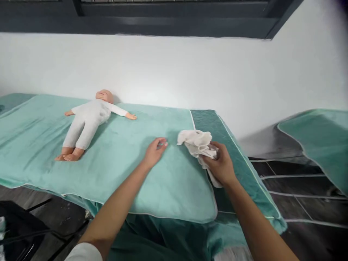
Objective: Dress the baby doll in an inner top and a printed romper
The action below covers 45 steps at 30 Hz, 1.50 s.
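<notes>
A crumpled white cloth is bunched up in my right hand, whose fingers close around its right side. Part of it dangles below the palm; whether it is a garment cannot be made out. My left hand hovers over or rests on the light green bed cover, its fingers loosely bent, the thumb apart from them, with nothing visible between. To the left, a baby doll in a white bodysuit lies on its back, arms spread and feet toward me. Neither hand touches it.
Darker green fabric covers the bed's right end. White wall runs behind, with a dark frame above. On the right are another green cover and metal bars. A black chair-like item stands at lower left.
</notes>
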Motion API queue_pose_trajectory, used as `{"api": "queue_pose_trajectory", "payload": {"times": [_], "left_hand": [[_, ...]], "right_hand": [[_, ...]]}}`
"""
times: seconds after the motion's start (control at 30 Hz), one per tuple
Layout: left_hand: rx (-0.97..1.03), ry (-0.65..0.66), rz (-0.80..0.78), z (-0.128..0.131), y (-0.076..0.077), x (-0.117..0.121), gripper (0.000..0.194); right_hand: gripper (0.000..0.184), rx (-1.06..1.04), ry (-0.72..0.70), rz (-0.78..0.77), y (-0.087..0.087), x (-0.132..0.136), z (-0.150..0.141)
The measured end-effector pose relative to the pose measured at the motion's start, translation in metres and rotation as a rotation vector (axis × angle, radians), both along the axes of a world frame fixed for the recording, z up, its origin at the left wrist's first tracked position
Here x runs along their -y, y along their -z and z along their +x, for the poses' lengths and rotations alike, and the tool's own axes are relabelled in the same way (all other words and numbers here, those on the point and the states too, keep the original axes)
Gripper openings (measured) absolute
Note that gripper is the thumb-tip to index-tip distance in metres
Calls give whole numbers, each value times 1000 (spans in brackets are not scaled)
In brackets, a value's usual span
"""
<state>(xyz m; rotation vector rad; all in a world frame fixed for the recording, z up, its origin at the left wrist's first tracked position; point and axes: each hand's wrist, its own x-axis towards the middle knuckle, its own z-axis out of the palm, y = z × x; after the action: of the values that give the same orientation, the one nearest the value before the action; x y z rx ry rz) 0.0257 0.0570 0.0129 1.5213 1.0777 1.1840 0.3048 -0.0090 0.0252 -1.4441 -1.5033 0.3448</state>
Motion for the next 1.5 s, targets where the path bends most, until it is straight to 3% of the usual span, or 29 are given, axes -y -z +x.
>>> {"api": "queue_pose_trajectory", "payload": {"times": [0.17, 0.27, 0.37, 0.5, 0.63, 0.73, 0.83, 0.9, 1.07, 1.13, 1.23, 1.33, 1.43, 1.5], "left_hand": [[736, 33, -268, -12, -15, -23, 48], [911, 1, -343, -20, -17, -25, 46], [929, -133, -362, -21, -15, -27, 45], [992, -268, -351, -18, -14, -29, 38], [1035, -296, -380, -18, -17, -28, 33], [1058, -267, -391, -20, -18, -26, 30], [1098, -271, -386, -23, -15, -27, 23], [1135, -273, -364, -25, -13, -28, 18], [1184, -236, -343, -29, -14, -28, 13], [1172, -251, -347, -28, -16, -27, 14], [1091, -221, -355, -25, -18, -25, 16], [915, -164, -337, -19, -17, -21, 30], [748, -119, -359, -15, -14, -17, 43], [716, -102, -379, -15, -13, -15, 46]], "right_hand": [[50, -44, -464, 67, -31, -60, -48], [44, 95, -546, 153, -32, -103, -80], [51, 230, -441, 222, -16, -121, -109], [59, 482, -412, 191, 1, -103, -129], [37, 641, -406, 251, -2, -84, -135], [13, 637, -407, 320, -7, -82, -141], [7, 454, -427, 405, -9, -82, -141], [10, 208, -408, 443, -10, -83, -133], [24, -490, 56, 343, -9, -99, -101], [27, -734, 108, 263, -7, -109, -94], [27, -814, -80, 97, -6, -114, -96], [42, -553, -316, -21, -7, -104, -108], [63, -235, -504, -13, -8, -91, -120], [58, -59, -578, 27, -9, -85, -125]]}}
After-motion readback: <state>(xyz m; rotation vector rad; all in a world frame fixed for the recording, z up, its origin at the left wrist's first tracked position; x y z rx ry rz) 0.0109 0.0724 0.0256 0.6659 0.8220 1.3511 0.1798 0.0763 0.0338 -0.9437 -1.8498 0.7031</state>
